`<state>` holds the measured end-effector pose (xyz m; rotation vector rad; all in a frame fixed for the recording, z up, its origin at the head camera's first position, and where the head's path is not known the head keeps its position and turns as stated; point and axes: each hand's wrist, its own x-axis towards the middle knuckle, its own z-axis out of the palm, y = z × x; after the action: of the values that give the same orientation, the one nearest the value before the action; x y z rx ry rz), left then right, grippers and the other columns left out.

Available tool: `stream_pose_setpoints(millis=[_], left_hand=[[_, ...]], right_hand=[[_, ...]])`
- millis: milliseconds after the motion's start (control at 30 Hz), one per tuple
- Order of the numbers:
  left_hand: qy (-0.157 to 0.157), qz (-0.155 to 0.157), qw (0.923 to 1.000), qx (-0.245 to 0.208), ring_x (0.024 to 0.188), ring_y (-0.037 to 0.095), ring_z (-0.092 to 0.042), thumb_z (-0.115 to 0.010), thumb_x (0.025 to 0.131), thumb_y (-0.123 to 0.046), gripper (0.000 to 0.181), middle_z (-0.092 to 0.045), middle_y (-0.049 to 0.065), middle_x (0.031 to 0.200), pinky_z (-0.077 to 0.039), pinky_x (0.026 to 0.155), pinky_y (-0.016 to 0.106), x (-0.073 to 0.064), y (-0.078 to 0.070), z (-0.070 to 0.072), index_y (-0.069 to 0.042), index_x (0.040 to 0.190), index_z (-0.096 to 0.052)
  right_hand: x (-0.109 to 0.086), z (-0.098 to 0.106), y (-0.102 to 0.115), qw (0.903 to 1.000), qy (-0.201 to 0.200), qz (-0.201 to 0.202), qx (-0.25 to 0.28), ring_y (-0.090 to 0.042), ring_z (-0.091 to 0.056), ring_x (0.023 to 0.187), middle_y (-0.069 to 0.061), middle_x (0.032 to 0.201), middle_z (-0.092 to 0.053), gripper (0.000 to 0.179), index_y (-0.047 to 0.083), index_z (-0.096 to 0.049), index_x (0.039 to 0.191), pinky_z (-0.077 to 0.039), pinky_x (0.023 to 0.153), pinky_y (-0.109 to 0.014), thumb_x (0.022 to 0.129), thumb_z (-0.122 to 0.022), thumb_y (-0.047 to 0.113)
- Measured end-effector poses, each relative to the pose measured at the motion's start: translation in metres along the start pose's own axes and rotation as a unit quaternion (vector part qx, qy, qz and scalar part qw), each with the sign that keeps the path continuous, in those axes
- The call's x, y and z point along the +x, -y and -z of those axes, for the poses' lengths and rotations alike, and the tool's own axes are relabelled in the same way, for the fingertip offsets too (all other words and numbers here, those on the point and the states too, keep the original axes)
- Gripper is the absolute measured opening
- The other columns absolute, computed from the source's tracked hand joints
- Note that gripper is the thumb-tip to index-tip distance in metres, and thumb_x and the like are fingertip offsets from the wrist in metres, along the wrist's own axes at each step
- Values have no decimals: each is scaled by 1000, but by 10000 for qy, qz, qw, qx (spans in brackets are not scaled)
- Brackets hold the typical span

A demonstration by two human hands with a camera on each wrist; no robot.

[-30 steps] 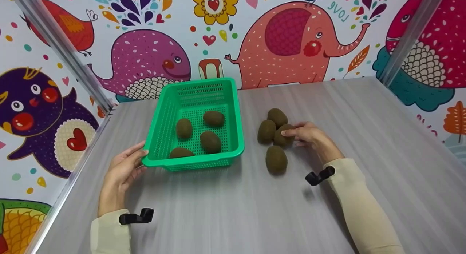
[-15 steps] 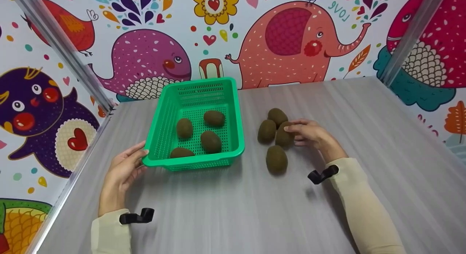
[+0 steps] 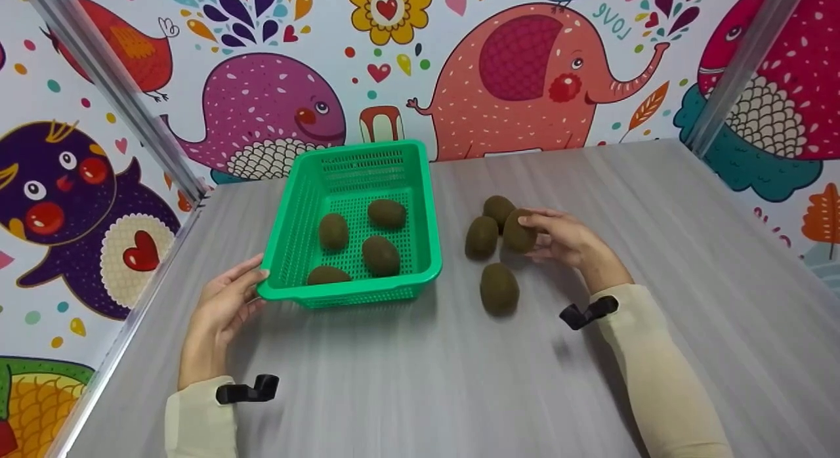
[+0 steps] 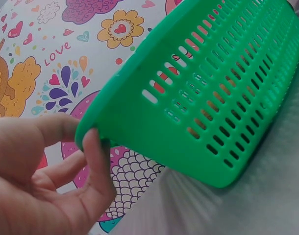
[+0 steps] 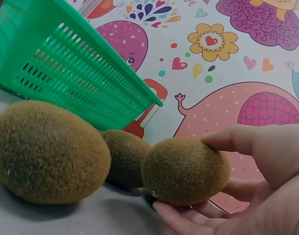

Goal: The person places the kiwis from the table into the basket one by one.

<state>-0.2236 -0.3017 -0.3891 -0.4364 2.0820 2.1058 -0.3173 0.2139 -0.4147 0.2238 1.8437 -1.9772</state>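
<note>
We have left hand (image 3: 226, 304) pinching the near-left corner of green basket (image 3: 387, 285). Past the loose kiwi (image 3: 499, 289), right hand (image 3: 567, 241) grips another kiwi (image 3: 517, 233) at its fingertips, right of basket; long axis runs front-to-back, stem end unclear.

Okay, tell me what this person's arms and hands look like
The left sleeve and right sleeve are plain pale beige. A small, angular black attachment juts from each cuff. The left hand and right hand are bare, without gloves.

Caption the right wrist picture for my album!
Right hand holding a fuzzy brown oval kiwi, with two more kiwis and a green slotted plastic basket nearby.
</note>
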Motion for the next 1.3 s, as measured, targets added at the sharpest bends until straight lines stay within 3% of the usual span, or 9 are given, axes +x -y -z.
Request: stream_pose_setpoints(millis=[133, 333, 633, 800, 900, 1300], left_hand=[[17, 28, 10000, -12, 77, 0, -65, -56, 102, -15, 60, -70, -17, 89, -54, 69, 18, 0, 0, 0, -9, 157, -33], [38, 37, 10000, -30, 77, 0, -65, -57, 101, -15, 61, -70, -16, 89, -55, 70, 19, 1, 0, 1, -9, 157, -33], [63, -11, 9999, 77, 77, 0, -65, -55, 102, -15, 60, -70, -17, 89, -54, 69, 18, 0, 1, 2, -9, 157, -32], [62, 27, 10000, -12, 76, 0, -66, -55, 102, -14, 60, -71, -17, 89, -54, 67, 18, 1, 2, 3, -9, 157, -32], [30, 39, 10000, -64, 76, 0, -66, -55, 102, -14, 60, -72, -16, 89, -54, 67, 19, 1, 2, 3, -9, 157, -32], [-3, 56, 9999, -92, 76, 1, -66, -56, 101, -13, 61, -71, -17, 90, -54, 66, 18, 0, 0, 0, -9, 157, -33]], right_hand=[[-1, -1, 2, 9996, 30, 5, 263, -13, -65, 100, -3, 124, -44, 38, 12, -49, 131, -40, 114, -51, 99, -63, 27], [-2, -4, 5, 9969, -41, 54, 782, -16, -64, 101, -5, 124, -44, 32, 10, -50, 123, -40, 115, -51, 98, -65, 26], [-5, -9, 7, 9959, 206, 229, 849, -16, -69, 92, -2, 105, -60, 26, 8, -53, 119, -43, 113, -50, 100, -62, 24], [-7, -15, 11, 9923, 364, 227, 1164, -18, -68, 97, -4, 111, -60, 35, 8, -45, 127, -56, 97, -39, 101, -61, 25], [-10, -21, 14, 9899, 490, 238, 1310, -19, -67, 102, -7, 120, -56, 42, 8, -41, 132, -59, 91, -34, 101, -61, 27], [-17, -35, 20, 9948, 497, 445, 769, -17, -66, 101, -6, 119, -57, 45, 1, -46, 135, -59, 90, -31, 101, -62, 26]])
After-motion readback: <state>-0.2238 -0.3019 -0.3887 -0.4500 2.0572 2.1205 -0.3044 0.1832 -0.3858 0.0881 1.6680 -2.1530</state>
